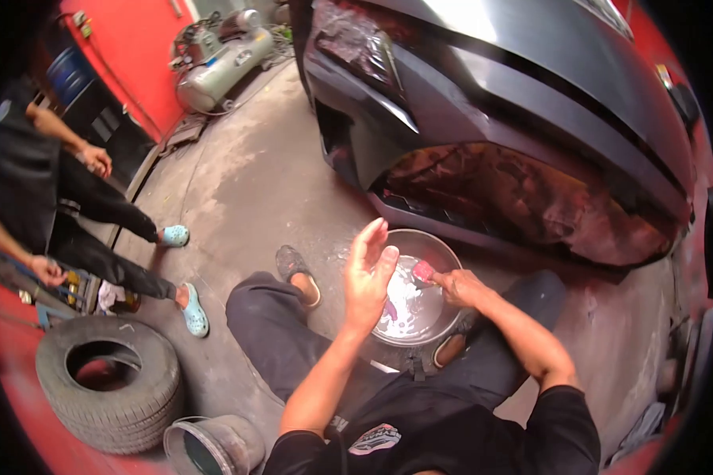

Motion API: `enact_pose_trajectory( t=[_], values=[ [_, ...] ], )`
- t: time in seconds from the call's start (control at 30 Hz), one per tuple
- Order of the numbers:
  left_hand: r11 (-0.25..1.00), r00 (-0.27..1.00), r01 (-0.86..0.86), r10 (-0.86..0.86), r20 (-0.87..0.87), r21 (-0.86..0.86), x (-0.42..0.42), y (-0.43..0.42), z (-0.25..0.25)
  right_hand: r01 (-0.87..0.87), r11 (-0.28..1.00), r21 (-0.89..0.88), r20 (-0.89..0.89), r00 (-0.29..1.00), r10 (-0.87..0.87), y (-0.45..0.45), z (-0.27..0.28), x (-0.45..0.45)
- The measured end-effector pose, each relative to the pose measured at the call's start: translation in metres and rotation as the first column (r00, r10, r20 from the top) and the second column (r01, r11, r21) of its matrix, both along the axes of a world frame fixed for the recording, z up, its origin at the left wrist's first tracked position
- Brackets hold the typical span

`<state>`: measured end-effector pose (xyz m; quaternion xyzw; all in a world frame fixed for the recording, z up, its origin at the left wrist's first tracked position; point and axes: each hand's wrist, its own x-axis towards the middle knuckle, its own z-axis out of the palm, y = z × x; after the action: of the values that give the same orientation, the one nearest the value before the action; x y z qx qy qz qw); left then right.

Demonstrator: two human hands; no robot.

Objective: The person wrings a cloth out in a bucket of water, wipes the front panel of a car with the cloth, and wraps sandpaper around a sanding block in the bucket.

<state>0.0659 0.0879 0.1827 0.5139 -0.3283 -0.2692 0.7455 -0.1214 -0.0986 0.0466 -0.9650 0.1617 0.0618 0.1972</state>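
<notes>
Between my knees stands a round metal basin [455, 249] with shiny water in it. My left hand [368, 281] is raised over the basin's left side, palm turned inward and fingers stretched out, holding nothing. Over the right side of the basin, my right hand [459, 288] grips a small pink pad [423, 272]; whether it is a sponge or a sanding block I cannot make out. A small purplish shape [390, 309] shows in the basin near my left wrist. Just beyond the basin is the dark grey front end of a car [483, 119].
Reddish, crumpled masking [499, 190] covers the bumper opening. At left stands another person [32, 174] in dark clothes and light blue clogs. A tyre [107, 380] and a bucket [214, 445] stand at lower left. An air compressor [222, 71] is at the back by a red wall.
</notes>
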Motion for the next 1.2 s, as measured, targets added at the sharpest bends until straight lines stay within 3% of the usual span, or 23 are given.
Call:
enact_pose_trajectory(
  t=[0.07, 0.1, 0.17, 0.23, 0.27, 0.4, 0.6, 0.7, 1.1, 1.2],
  values=[
    [0.974, 0.97, 0.078, -0.025, 0.242, -0.213, -0.003, 0.019, 0.073, -0.095, 0.994, -0.055, -0.064, 0.994, 0.091, -0.002, -0.025, -0.007],
    [0.927, 0.924, 0.2, -0.071, 0.376, -0.316, 0.0, 0.024, 0.099, -0.146, 0.987, -0.07, -0.079, 0.987, 0.14, -0.001, -0.036, -0.009],
    [0.819, 0.891, 0.364, -0.168, 0.421, -0.443, -0.01, 0.032, 0.141, -0.234, 0.963, -0.135, -0.148, 0.966, 0.215, 0.008, -0.027, -0.008],
    [0.673, 0.832, 0.533, -0.306, 0.462, -0.514, -0.02, 0.037, 0.175, -0.073, 0.997, -0.038, -0.003, 0.997, 0.073, 0.015, -0.019, -0.008],
    [0.628, 0.805, 0.587, -0.383, 0.453, -0.512, -0.027, 0.035, 0.18, 0.008, 1.0, 0.019, 0.065, 0.998, -0.009, 0.017, -0.018, -0.009],
    [0.514, 0.686, 0.723, -0.614, 0.391, -0.461, -0.048, 0.027, 0.188, -0.026, 0.993, -0.113, 0.222, 0.974, 0.051, 0.021, -0.021, -0.011],
    [0.427, 0.588, 0.781, -0.748, 0.307, -0.456, -0.056, 0.023, 0.198, 0.045, 0.998, 0.04, 0.052, 0.998, -0.047, 0.025, 0.0, -0.007],
    [0.396, 0.544, 0.8, -0.795, 0.267, -0.451, -0.062, 0.019, 0.202, 0.054, 0.997, -0.059, 0.191, 0.981, -0.042, 0.019, -0.043, -0.007],
    [0.336, 0.414, 0.869, -0.896, 0.16, -0.364, -0.073, 0.001, 0.201, 0.061, 0.998, -0.028, 0.165, 0.985, -0.055, 0.021, -0.028, -0.004],
    [0.377, 0.427, 0.874, -0.896, 0.119, -0.306, -0.071, -0.007, 0.193, 0.06, 0.998, 0.01, -0.01, 0.998, -0.06, 0.02, -0.022, -0.003]
  ],
)
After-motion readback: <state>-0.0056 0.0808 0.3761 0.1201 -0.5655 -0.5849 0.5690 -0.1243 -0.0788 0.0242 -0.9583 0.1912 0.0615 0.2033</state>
